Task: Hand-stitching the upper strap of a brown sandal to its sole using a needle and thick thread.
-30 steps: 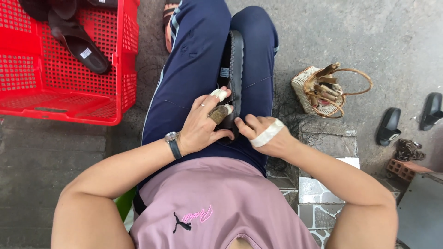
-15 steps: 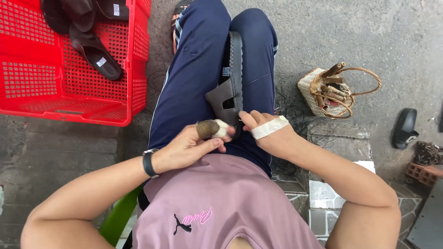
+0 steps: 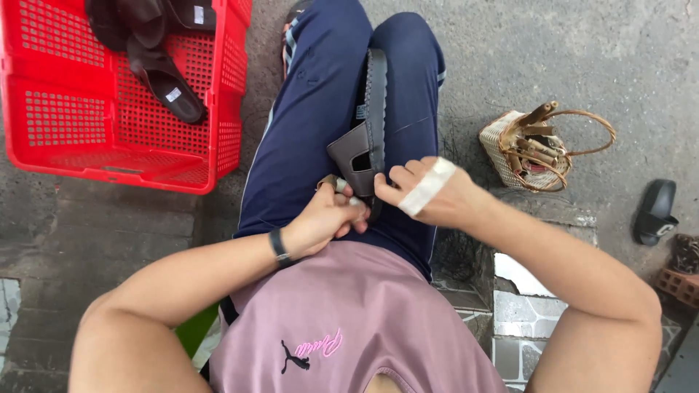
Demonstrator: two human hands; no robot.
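Note:
A dark brown sandal [image 3: 370, 116] lies along my lap between my dark blue trouser legs, with its sole turned on edge and its strap facing left. My right hand [image 3: 429, 193], with a white tape band across the knuckles, pinches the sandal's near end. My left hand [image 3: 324, 218], a black band on its wrist, is curled around a small brown tool [image 3: 329, 182] just below the strap and touches the sandal's near end. Most of the tool is hidden in the fist.
A red plastic crate [image 3: 109, 145] at the upper left holds several dark sandals [image 3: 164, 80]. A wicker basket [image 3: 535, 149] with sticks in it stands on the concrete at the right. Beyond it lie a black sandal [image 3: 655, 211] and a brick [image 3: 681, 284].
My left hand has dropped from the strap to the sandal's near end and closed tighter round the tool. The right hand has kept its hold, and the strap is now uncovered.

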